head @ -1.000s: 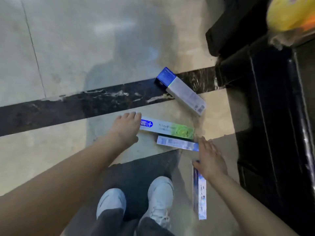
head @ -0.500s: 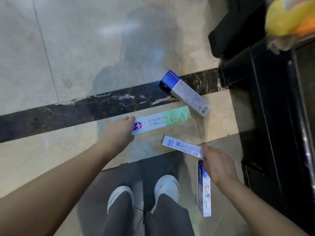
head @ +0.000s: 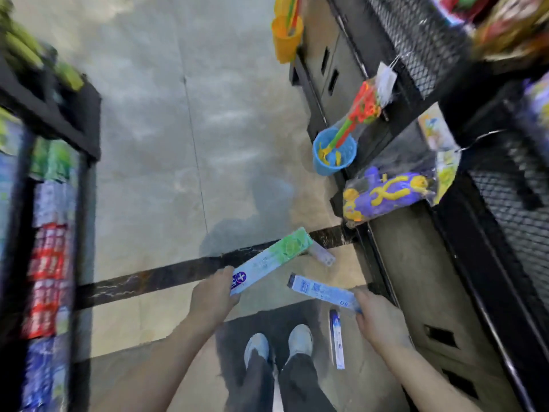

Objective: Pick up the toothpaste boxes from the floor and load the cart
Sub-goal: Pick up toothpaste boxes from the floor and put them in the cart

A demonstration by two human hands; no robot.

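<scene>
Hands are gripping one toothpaste box each, left hand [head: 212, 295] the green box [head: 271, 260], right hand [head: 378, 318] the blue box [head: 322, 292], while two boxes [head: 336, 339] are lying near the shelf [head: 416, 263], cart loading seemingly pending.

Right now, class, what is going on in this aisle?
A person stands between store shelves picking toothpaste boxes off the floor. The left hand grips a green-ended box by one end; the right hand grips a blue-and-white box. Both boxes are lifted. Two more lie on the floor: a blue box beside the right shoe and a pale box, partly hidden behind the green-ended one. No cart can be made out clearly.
</scene>
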